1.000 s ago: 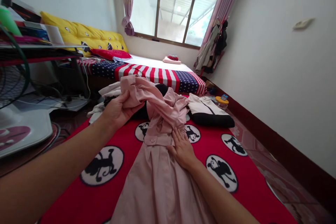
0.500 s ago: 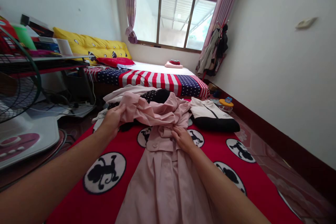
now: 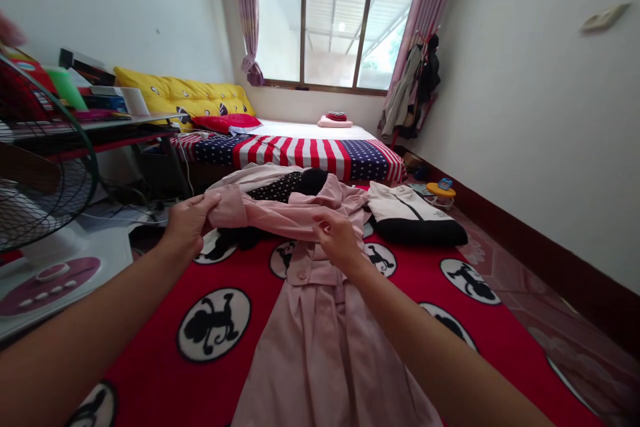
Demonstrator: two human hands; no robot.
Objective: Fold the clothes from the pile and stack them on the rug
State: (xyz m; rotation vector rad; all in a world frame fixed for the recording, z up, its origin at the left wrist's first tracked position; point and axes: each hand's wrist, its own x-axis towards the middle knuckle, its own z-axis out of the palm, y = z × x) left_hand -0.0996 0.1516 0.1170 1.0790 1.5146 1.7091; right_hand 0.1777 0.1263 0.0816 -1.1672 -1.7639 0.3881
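A long pink coat (image 3: pixel 320 340) with a buttoned waistband lies spread over a red cloth (image 3: pixel 155 373) printed with monkey figures. My left hand (image 3: pixel 187 223) is closed on the cuff of one sleeve, which stretches across toward the coat's upper part. At the inner end of that sleeve, my right hand (image 3: pixel 337 237) pinches the fabric between curled fingers. Behind the sleeve sits a heap of clothes, with a black polka-dot piece (image 3: pixel 277 188) and a whitish piece (image 3: pixel 250 177) showing. To the right lies a folded white-and-black jacket (image 3: pixel 415 213).
A fan (image 3: pixel 40 147) and a cluttered desk (image 3: pixel 100 130) stand at left. A bed with a flag-patterned cover (image 3: pixel 300 155) is under the window. At right are a small yellow-topped stool (image 3: pixel 440 192), clothes on a rack (image 3: pixel 413 90) and the wall.
My left hand has drawn the cuff to the left, so the bunched sleeve is straighter and flatter. My right hand has shifted up from the waist area onto the sleeve.
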